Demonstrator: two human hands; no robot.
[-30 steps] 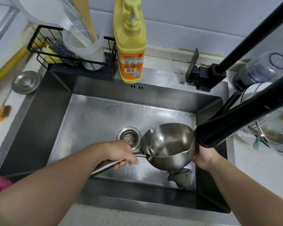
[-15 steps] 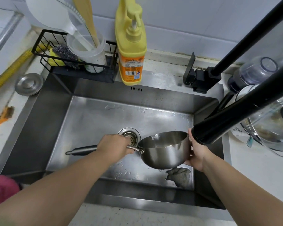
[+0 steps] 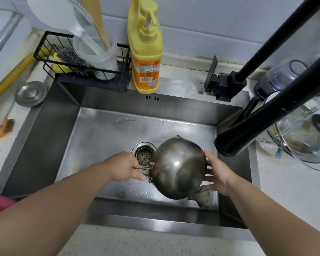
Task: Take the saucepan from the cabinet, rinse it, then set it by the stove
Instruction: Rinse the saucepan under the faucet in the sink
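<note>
A person tips a steel saucepan [image 3: 178, 168] bottom-up over the sink [image 3: 103, 133], its mouth turned down toward the basin, apparently to shed the rinse water toward the drain [image 3: 144, 156]. The left hand [image 3: 123, 168] is clenched around the pan's handle where it meets the body, supplying the turn, while the right hand [image 3: 217, 174] lies flat and spread against the pan's far side, steadying it without gripping. The pan hangs above the basin's right half, beside the drain and over a crumpled grey rag [image 3: 203, 197] (which it may or may not touch; the view does not settle it). The black faucet spout [image 3: 235, 143] ends just right of the pan and no water is seen running from it. Room is tight on that side, where the spout and sink wall crowd the right hand; the open way out looks to be upward and toward the person, over the sink's near edge. The soap bottle [image 3: 146, 58] and wire rack [image 3: 81, 67] stand well clear at the back. The stove is out of view.
</note>
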